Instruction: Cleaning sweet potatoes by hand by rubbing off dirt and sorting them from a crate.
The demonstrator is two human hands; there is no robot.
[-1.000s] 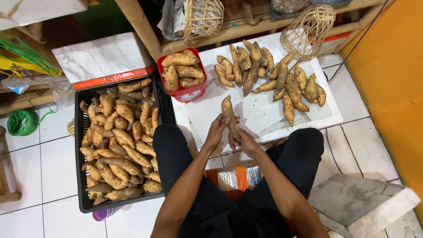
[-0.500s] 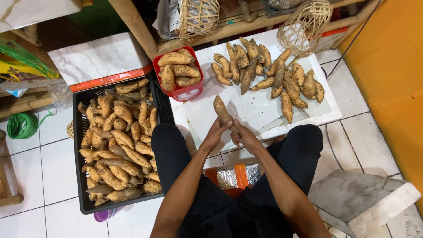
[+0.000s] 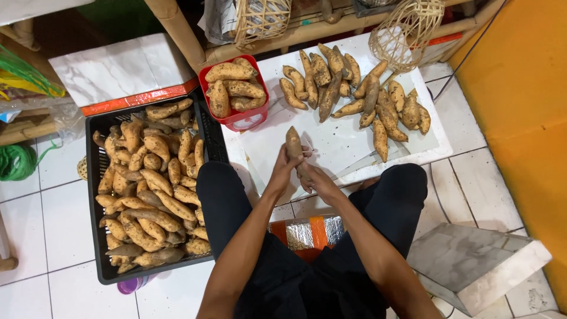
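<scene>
Near the centre of the frame, the left hand (image 3: 282,172) is wrapping its grip around a sweet potato (image 3: 293,143), holding it upright over the white board (image 3: 336,145) so the right hand (image 3: 316,179) can work its lower end; the right grip is closing there, though on what I cannot tell. Sorted tubers are lying in the red basket (image 3: 251,120) and a pile (image 3: 354,94) in the upper right, the black crate (image 3: 97,195) at the left. Since a moment ago, the potato is standing straighter, slightly lower.

Crate (image 3: 94,177) of sweet potatoes left of the legs — basket (image 3: 204,80) behind it, board (image 3: 342,142) to its right.
</scene>
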